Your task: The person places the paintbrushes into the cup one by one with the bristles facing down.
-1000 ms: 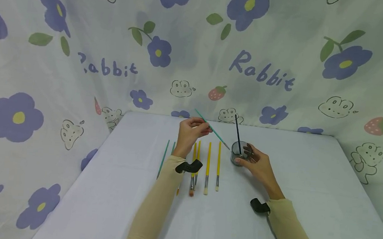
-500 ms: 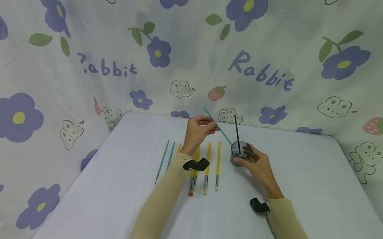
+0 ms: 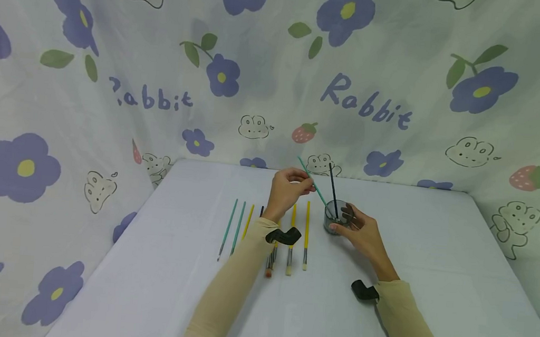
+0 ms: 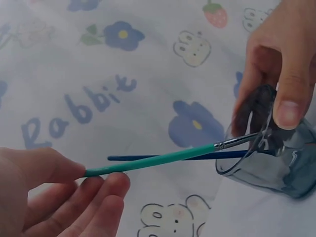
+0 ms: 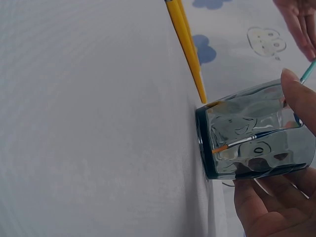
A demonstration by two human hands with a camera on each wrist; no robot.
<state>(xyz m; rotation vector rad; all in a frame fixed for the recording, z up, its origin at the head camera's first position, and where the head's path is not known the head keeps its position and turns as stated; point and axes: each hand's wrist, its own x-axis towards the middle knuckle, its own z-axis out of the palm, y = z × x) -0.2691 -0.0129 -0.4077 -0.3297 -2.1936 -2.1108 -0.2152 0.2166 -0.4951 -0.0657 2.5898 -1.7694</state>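
Observation:
My left hand (image 3: pixel 289 192) pinches a teal paintbrush (image 4: pixel 165 158) near its handle end, between thumb and fingers. The brush slants down, its metal ferrule passing the rim of a grey glass cup (image 4: pixel 269 170). Inside the cup leans a dark blue paintbrush (image 3: pixel 332 186); through the glass its orange bristles (image 5: pixel 219 148) show near the bottom. With fingers and thumb around its side, my right hand (image 3: pixel 362 230) holds the cup upright at the table surface. In the left wrist view the thumb lies at the rim.
Left of the cup, several paintbrushes lie in a row: teal ones (image 3: pixel 228 228) at the left, yellow ones (image 3: pixel 307 229) nearer the cup. My left forearm crosses over part of the row. A printed cloth (image 3: pixel 257 83) hangs behind the white table (image 3: pixel 138 274).
My left hand has moved right with the teal paintbrush, and its lower tip has gone from beside the cup into its mouth. The right hand and cup have stayed put.

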